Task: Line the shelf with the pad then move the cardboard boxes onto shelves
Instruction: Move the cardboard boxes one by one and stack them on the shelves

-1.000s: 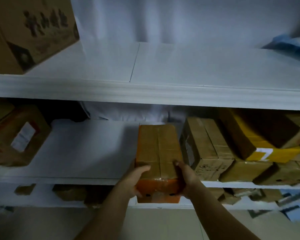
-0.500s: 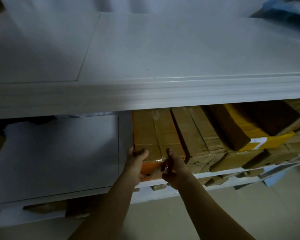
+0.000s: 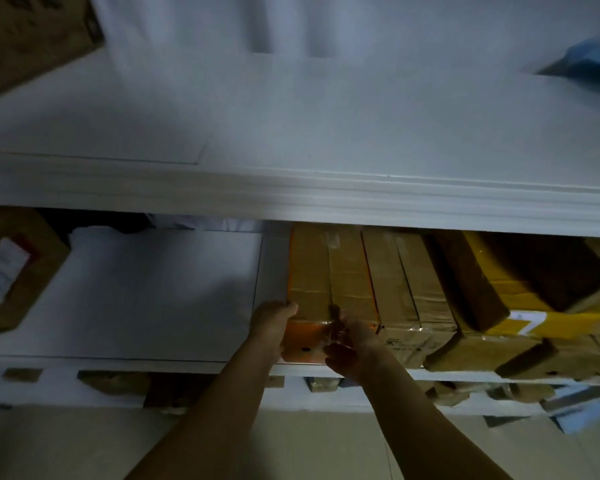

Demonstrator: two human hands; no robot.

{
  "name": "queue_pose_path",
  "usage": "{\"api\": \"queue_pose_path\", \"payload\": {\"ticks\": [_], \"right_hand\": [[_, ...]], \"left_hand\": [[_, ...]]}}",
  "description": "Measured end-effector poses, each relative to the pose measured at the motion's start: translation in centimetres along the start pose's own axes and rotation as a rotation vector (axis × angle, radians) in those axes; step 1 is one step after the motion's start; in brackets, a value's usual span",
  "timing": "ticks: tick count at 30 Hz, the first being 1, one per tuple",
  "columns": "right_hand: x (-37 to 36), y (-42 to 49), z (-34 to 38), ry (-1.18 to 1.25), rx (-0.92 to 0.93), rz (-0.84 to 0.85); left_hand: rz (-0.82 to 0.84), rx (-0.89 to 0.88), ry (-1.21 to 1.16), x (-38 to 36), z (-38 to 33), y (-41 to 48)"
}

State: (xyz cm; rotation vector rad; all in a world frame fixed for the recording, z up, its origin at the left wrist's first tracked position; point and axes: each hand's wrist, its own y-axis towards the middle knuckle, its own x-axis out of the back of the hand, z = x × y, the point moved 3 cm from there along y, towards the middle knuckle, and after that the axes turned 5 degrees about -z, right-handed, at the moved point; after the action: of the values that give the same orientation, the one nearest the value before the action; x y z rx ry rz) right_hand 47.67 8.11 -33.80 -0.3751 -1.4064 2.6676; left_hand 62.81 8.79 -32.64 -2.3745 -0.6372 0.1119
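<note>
1. The orange box point(image 3: 329, 289), a long rectangular carton, is lying on the middle shelf point(image 3: 118, 363) at the centre of the frame. Its top is brown cardboard crossed by glossy tape, its near end face is orange, and that end is reaching the shelf's front lip.
2. The left hand point(image 3: 272, 322) is wrapping its grip round the carton's near left corner, with the thumb lying on the top edge.
3. The right hand point(image 3: 352, 344) is pinching the near end at the taped seam, thumb above and fingers curling against the orange face. Motion blur is softening the detail here.
4. The pad point(image 3: 160, 289), a thin, smooth white sheet, is covering the middle shelf left of the carton, its straight right edge lying just beside the carton.
5. A taped brown box point(image 3: 406, 282) is touching the carton's right side. Further right, a yellow box point(image 3: 499, 292) is sitting tilted.
6. A labelled box point(image 3: 11, 268) is standing at the left edge of the frame.
7. The upper shelf point(image 3: 291, 199), white with a ridged front moulding, is spanning the frame above.
</note>
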Motion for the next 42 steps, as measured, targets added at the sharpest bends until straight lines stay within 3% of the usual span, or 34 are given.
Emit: {"api": "queue_pose_path", "payload": {"ticks": [6, 13, 17, 23, 30, 35, 38, 42], "right_hand": [[-5.7, -4.9, 0.6, -0.258, 0.055, 0.216], [-17.0, -17.6, 0.4, -0.478, 0.24, 0.713], [-22.0, -24.4, 2.0, -0.471, 0.359, 0.897], [-27.7, -30.3, 6.2, -0.361, 0.509, 0.935], [-34.6, -35.5, 11.4, -0.288, 0.677, 0.873], [-38.8, -39.0, 15.1, -0.248, 0.752, 0.811], [-41.2, -40.7, 16.4, -0.25, 0.782, 0.771], [-43.3, -42.0, 16.6, -0.244, 0.801, 0.754]], "left_hand": [[-0.171, -0.146, -0.105, 5.3, -1.9, -3.8], [-0.387, -0.361, -0.347, 15.6, -6.9, -9.5], [-0.516, -0.544, -0.464, 21.4, -11.7, -12.9], [-0.619, -0.741, -0.538, 29.2, -19.4, -16.9], [-0.711, -0.967, -0.456, 37.7, -28.6, -20.3], [-0.74, -0.97, -0.511, 44.5, -35.7, -20.3], [-0.59, -0.907, -0.588, 47.2, -39.1, -19.5], [-0.229, -0.911, -0.65, 48.3, -41.3, -18.2]]}}
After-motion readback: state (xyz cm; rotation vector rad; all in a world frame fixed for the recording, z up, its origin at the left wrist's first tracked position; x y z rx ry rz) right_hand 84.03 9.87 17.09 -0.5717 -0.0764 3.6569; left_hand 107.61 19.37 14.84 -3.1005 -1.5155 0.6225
